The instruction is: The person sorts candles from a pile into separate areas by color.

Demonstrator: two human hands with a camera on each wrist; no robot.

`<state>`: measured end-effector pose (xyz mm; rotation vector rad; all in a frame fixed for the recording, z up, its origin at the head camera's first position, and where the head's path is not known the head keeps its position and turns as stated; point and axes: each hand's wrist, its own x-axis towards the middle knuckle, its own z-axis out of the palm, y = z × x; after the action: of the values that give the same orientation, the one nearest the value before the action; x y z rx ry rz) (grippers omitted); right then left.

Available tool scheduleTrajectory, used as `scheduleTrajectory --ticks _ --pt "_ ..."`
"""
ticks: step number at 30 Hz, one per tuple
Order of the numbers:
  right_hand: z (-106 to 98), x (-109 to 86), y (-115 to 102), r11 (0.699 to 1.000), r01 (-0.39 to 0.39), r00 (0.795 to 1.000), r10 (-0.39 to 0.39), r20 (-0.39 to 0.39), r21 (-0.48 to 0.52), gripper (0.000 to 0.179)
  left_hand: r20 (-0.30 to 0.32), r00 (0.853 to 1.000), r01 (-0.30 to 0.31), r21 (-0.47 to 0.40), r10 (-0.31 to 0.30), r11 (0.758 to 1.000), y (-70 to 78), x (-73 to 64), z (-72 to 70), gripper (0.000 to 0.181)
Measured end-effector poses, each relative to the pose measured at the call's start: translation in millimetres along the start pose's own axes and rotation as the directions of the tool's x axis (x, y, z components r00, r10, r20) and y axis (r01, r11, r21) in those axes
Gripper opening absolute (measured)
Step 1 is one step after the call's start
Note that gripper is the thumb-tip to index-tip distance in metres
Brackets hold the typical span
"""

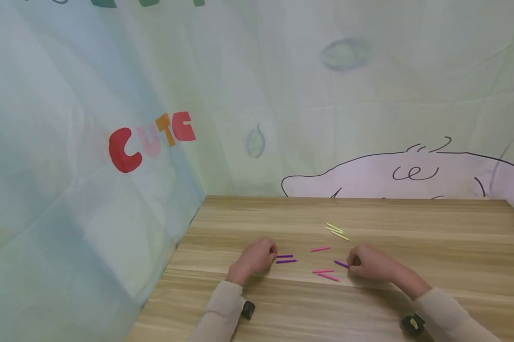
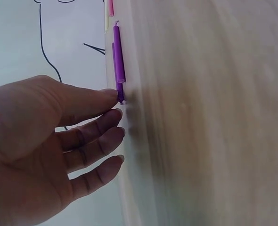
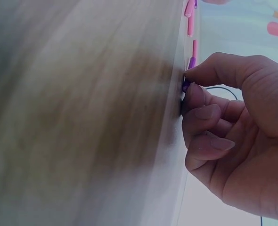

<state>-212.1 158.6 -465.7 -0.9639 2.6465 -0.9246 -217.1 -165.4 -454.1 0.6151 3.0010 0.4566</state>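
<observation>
Two purple candles lie side by side near my left hand (image 1: 257,256). The thumb and a mostly hidden index finger pinch the end of the farther purple candle (image 1: 285,256), while the other fingers are loosely bent. The nearer purple candle (image 2: 118,54) lies beside it, with its wick showing. On the other side, my right hand (image 1: 370,262) pinches the end of a third purple candle (image 1: 340,263) between thumb and index finger, low over the tabletop. In the right wrist view, fingertips cover part of this candle (image 3: 192,63).
Between the hands lie one pink candle (image 1: 321,249) and a nearer pair of pink candles (image 1: 328,277). Farther back is a small group of yellow candles (image 1: 337,232). The wooden table (image 1: 248,213) meets a printed curtain (image 1: 223,95) at the back and left.
</observation>
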Motion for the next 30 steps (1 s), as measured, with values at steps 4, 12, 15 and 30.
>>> scheduleTrajectory --ticks 4,12,15,30 --pt "0.0 0.0 1.8 1.000 -0.006 1.000 0.006 -0.005 0.004 0.003 -0.015 1.000 -0.013 0.000 0.013 1.000 3.9 3.3 -2.1 0.005" --pt "1.5 -1.1 3.2 1.000 -0.019 1.000 0.019 -0.001 0.000 0.003 0.023 1.000 0.008 -0.009 -0.008 1.000 16.8 10.5 -1.5 0.007" --pt "1.7 -1.3 3.7 1.000 -0.029 1.000 0.029 -0.001 -0.001 0.003 0.023 1.000 0.007 -0.008 -0.007 1.000 22.1 14.1 -0.1 0.007" --pt "1.3 -1.2 3.9 1.000 -0.020 1.000 0.020 -0.020 -0.017 0.004 0.070 0.998 -0.009 -0.005 0.010 1.000 48.2 34.1 -4.4 0.008"
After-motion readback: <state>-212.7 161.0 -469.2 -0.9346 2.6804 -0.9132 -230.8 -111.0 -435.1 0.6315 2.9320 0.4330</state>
